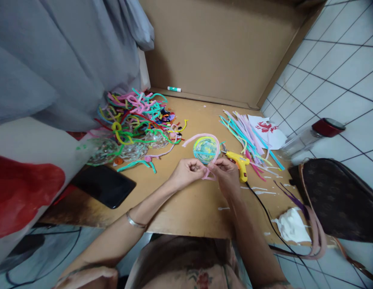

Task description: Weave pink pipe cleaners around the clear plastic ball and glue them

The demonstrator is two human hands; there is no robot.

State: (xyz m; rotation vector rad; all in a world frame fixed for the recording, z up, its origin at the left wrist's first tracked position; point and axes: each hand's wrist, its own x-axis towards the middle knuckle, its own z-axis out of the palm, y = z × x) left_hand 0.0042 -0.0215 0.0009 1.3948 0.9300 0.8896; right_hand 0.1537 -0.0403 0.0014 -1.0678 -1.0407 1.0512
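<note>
Both hands meet over the middle of the table, just below a round disc (205, 150) with swirled yellow, green and blue colours. My left hand (189, 171) pinches a pink pipe cleaner (215, 141) between thumb and fingers. My right hand (225, 173) grips the same pipe cleaner close beside it. One long end curves up over the disc and back to the left, while a small bent loop shows between the fingertips. Right of the disc lies a yellow hot glue gun (241, 163), its nozzle near the disc's edge and its body close to my right hand.
A heap of colourful pipe cleaners (135, 110) and clear domes (134, 151) fills the left side, with a black phone (104, 185) in front. Straight pipe cleaners (249, 130) lie at right. Beyond them are a bottle (309, 138), a brown bag (337, 196) and white tissue (293, 226).
</note>
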